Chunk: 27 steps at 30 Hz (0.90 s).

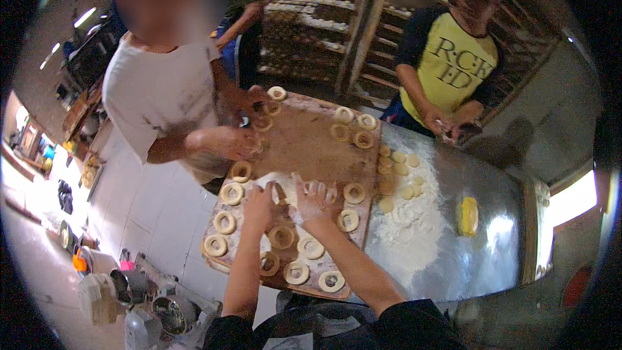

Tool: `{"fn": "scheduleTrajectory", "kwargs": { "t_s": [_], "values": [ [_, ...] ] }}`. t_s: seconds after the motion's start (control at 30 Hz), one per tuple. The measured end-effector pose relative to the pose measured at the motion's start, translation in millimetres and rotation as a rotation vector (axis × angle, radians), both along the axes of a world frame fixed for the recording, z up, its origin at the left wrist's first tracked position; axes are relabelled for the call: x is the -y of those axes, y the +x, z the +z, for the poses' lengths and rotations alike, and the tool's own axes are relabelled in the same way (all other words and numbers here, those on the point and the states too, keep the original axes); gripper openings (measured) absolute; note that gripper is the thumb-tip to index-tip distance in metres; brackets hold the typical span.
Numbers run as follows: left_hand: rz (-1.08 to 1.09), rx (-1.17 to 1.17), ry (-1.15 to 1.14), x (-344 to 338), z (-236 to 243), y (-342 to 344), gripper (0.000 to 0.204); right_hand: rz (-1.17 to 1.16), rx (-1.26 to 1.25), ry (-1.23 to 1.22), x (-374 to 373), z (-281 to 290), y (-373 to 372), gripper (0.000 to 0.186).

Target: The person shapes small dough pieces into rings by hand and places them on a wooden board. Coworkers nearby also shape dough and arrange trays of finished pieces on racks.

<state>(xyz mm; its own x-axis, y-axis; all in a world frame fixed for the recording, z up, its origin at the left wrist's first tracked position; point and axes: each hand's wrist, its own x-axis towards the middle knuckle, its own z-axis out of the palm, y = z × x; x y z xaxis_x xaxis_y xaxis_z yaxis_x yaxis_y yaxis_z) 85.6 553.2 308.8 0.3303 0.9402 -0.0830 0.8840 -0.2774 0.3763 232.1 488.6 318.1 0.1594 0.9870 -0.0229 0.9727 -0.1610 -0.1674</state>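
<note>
My left hand (pixel 262 201) is closed at the left part of a pale dough sheet (pixel 282 179) on a floured wooden board (pixel 311 149); what its fingers grip is too small to make out. Beside it, my right hand (pixel 314 204) lies on the dough with its fingers apart and white with flour. Several dough rings (pixel 225 212) lie round both hands, some pale, others seen with the board through their middles.
A co-worker in white (pixel 155 91) reaches over the board's left side. Another in yellow (pixel 453 58) stands behind a steel table (pixel 492 214) with flour (pixel 411 233), small dough discs (pixel 411 160) and a yellow block (pixel 468 215). Behind are racks (pixel 311 0); pots (pixel 172 311) stand lower left.
</note>
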Motion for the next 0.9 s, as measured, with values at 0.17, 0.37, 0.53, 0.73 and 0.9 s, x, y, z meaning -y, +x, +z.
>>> {"fn": "scheduleTrajectory", "kwargs": {
  "t_s": [0.17,0.37,0.53,0.73,0.9],
  "values": [
    [-0.062,0.075,0.046,19,6,4,0.068,-0.063,-0.223,0.127,52,10,53,0.08],
    [-0.134,0.366,-0.01,90,26,51,0.044,-0.441,-0.071,-0.22,117,-14,204,0.04],
    [-0.184,0.558,-0.202,140,30,142,0.028,-0.243,-0.036,0.018,115,-34,238,0.038],
    [-0.229,0.606,-0.16,184,39,216,0.026,-0.147,-0.982,0.126,174,22,253,0.034],
    [-0.214,0.865,-0.374,230,78,247,0.029,-0.079,-1.202,0.204,231,52,282,0.047]
  ]
}}
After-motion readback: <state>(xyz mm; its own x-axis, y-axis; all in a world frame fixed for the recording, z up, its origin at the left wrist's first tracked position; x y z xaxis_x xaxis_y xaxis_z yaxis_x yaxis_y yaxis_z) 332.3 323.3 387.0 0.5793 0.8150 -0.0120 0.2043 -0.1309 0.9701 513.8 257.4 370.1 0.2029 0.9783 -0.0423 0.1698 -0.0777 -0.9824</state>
